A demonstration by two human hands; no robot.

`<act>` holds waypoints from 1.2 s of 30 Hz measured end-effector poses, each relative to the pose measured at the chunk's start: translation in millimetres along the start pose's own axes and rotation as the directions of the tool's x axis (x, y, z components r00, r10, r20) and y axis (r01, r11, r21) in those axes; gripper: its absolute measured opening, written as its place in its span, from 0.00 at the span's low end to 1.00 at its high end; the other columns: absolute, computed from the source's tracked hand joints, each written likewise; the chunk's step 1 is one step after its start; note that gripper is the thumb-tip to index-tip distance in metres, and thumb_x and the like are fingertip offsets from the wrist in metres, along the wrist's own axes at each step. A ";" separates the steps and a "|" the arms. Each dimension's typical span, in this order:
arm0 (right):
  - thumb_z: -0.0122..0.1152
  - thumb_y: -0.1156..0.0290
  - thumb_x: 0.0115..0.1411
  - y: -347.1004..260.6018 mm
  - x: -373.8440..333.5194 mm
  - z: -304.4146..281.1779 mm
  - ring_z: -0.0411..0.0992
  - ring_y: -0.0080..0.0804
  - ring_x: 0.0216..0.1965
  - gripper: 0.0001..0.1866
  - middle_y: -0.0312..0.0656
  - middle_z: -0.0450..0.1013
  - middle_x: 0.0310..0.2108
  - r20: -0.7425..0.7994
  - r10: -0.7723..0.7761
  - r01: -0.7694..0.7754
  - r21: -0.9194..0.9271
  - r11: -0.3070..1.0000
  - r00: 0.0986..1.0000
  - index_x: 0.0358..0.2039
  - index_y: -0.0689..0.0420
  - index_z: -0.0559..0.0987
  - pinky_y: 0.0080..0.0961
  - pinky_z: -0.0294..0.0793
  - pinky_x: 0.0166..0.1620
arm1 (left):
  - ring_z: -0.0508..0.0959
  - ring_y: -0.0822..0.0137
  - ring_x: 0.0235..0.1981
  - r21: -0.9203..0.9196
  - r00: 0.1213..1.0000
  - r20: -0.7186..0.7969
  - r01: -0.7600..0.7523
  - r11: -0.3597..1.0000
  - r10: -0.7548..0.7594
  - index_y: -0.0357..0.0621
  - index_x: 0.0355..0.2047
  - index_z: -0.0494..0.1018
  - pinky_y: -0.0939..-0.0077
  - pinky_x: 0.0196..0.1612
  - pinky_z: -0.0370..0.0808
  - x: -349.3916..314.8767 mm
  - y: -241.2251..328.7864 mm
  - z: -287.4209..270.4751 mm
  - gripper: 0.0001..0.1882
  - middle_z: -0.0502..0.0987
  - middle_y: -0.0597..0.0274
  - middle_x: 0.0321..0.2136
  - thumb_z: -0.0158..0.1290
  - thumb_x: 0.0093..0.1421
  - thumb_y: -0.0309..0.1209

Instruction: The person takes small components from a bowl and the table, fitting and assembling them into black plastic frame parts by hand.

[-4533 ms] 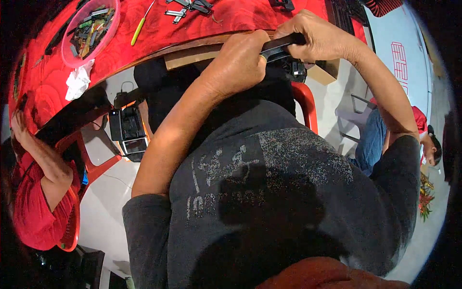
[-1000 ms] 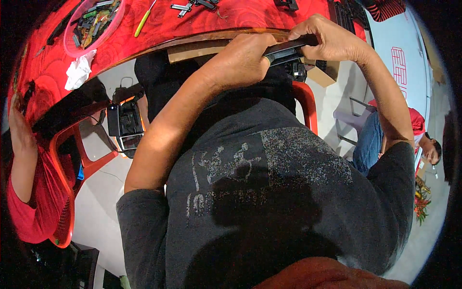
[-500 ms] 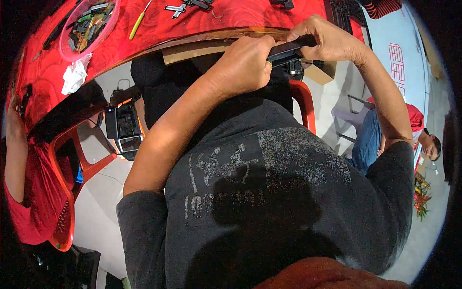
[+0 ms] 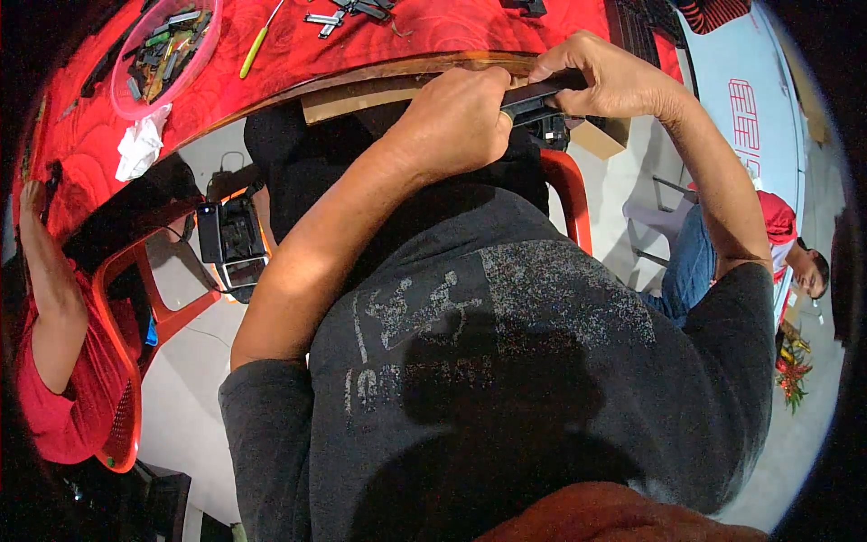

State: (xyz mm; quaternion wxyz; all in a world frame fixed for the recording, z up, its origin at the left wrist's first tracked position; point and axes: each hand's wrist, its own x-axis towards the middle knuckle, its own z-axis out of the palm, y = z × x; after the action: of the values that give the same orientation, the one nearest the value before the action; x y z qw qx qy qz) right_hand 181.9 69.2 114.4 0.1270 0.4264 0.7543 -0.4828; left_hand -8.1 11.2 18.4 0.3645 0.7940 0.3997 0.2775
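A long, narrow black plastic piece [image 4: 540, 98] is held between my two hands just off the table's near edge; its exact kind does not show. My left hand [image 4: 462, 117] is closed in a fist round its left end, with the back of the hand upward. At the other end my right hand [image 4: 614, 79] pinches the piece, its thumb and forefinger curved round that end. My left hand hides much of the piece. Other black parts [image 4: 549, 131] show below it, and a strip of cardboard [image 4: 352, 98] lies beside my left hand.
On the red-clothed table [image 4: 442, 36] are a pink basket [image 4: 137, 110] of small parts, a green-handled tool [image 4: 253, 54], loose metal and black parts [image 4: 348, 14] and crumpled white tissue [image 4: 142, 144]. A boxy device [image 4: 233, 239] stands lower left. People sit at both sides.
My right hand has shifted slightly left, and its end of the black piece is a little higher. At the far left, another person's arm has moved up and inward.
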 end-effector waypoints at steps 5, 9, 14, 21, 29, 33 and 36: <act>0.52 0.82 0.46 -7.7 3.0 -1.1 0.73 0.21 0.27 0.16 0.39 0.74 0.27 0.021 0.036 -0.036 -0.010 0.999 0.999 0.37 0.71 0.76 0.21 0.76 0.32 | 0.78 0.39 0.31 0.023 0.996 -0.049 -0.069 0.997 0.070 0.29 0.28 0.72 0.51 0.39 0.74 0.8 -1.1 -2.4 0.12 0.76 0.36 0.24 0.52 0.48 0.29; 0.53 0.83 0.47 2.4 3.2 1.7 0.74 0.24 0.31 0.17 0.42 0.76 0.32 -0.078 -0.082 0.072 -0.125 0.990 0.994 0.40 0.70 0.76 0.22 0.77 0.37 | 0.78 0.40 0.30 0.037 0.996 -0.071 -0.045 0.998 0.048 0.30 0.26 0.72 0.51 0.39 0.74 1.2 -1.1 0.6 0.11 0.75 0.36 0.23 0.52 0.48 0.29; 0.53 0.83 0.47 -1.5 6.1 -0.5 0.75 0.24 0.34 0.18 0.43 0.76 0.34 -0.051 -0.038 0.032 -0.115 0.993 0.998 0.41 0.70 0.77 0.22 0.77 0.39 | 0.78 0.40 0.30 0.005 0.991 -0.131 -0.021 1.000 0.021 0.31 0.26 0.72 0.51 0.38 0.74 3.1 -2.9 9.2 0.11 0.75 0.36 0.22 0.52 0.47 0.30; 0.53 0.83 0.47 -7.1 4.7 -3.7 0.74 0.22 0.34 0.16 0.41 0.76 0.33 -0.034 -0.019 0.016 -0.104 0.994 0.999 0.39 0.69 0.77 0.21 0.76 0.40 | 0.77 0.41 0.30 -0.056 0.980 -0.197 0.023 0.998 -0.033 0.33 0.25 0.73 0.50 0.39 0.73 4.3 3.6 7.9 0.11 0.76 0.39 0.23 0.52 0.47 0.31; 0.54 0.83 0.46 -21.2 7.3 -6.0 0.74 0.26 0.31 0.15 0.43 0.76 0.30 -0.014 -0.016 0.013 -0.140 0.990 1.000 0.37 0.69 0.77 0.23 0.75 0.39 | 0.77 0.40 0.29 -0.116 0.973 -0.221 0.034 0.993 -0.059 0.33 0.25 0.73 0.50 0.39 0.73 3.8 4.6 6.7 0.11 0.75 0.39 0.22 0.52 0.46 0.31; 0.53 0.84 0.45 -11.2 10.9 -4.9 0.75 0.30 0.30 0.16 0.46 0.76 0.29 -0.024 -0.180 0.169 -0.242 0.955 0.983 0.37 0.70 0.77 0.25 0.75 0.39 | 0.77 0.41 0.29 -0.106 0.974 -0.223 0.021 0.994 -0.045 0.33 0.24 0.73 0.51 0.38 0.74 4.6 -1.2 9.7 0.11 0.75 0.39 0.22 0.52 0.46 0.31; 0.53 0.85 0.44 -15.4 12.4 -3.6 0.74 0.30 0.30 0.16 0.48 0.75 0.29 -0.014 -0.096 0.091 -0.227 0.970 0.995 0.37 0.70 0.77 0.25 0.74 0.38 | 0.77 0.41 0.29 -0.085 0.975 -0.222 0.002 0.996 -0.021 0.33 0.25 0.73 0.52 0.38 0.74 5.1 -6.4 10.2 0.11 0.75 0.39 0.22 0.52 0.46 0.31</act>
State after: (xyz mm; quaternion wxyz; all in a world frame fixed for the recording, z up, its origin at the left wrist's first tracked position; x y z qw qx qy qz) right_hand 163.5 76.1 118.3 0.1425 0.3790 0.8251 -0.3939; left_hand -0.7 14.6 8.1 0.3522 0.7395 0.4304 0.3792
